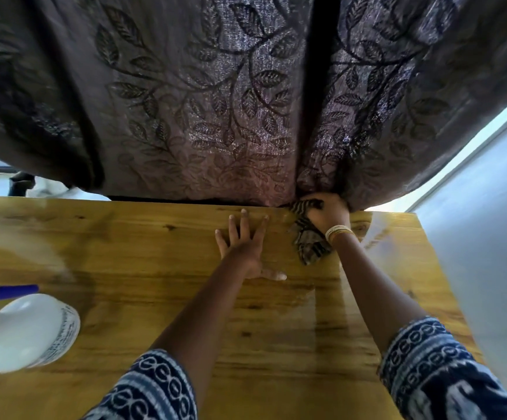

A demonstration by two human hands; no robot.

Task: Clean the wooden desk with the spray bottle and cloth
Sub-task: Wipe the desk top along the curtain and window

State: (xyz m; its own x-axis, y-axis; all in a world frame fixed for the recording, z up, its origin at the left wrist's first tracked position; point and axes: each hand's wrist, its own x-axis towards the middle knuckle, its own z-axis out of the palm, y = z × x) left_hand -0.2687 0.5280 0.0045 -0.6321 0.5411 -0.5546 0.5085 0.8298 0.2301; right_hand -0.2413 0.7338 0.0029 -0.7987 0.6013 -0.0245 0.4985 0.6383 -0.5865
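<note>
Gripping striped cloth (308, 237), right hand (328, 212), left hand (244, 247) flat on desk (125, 253), spray bottle (25, 331) (label unreadable)

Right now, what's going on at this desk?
A person is wiping the wooden desk. The right hand grips a striped cloth at the far edge, right against the hanging curtain. The left hand lies flat on the top, fingers spread, holding nothing. The spray bottle stands untouched at the near left. Parts of the surface look wet and glossy.

spray bottle (25, 331) left on desk (143, 256)
</note>
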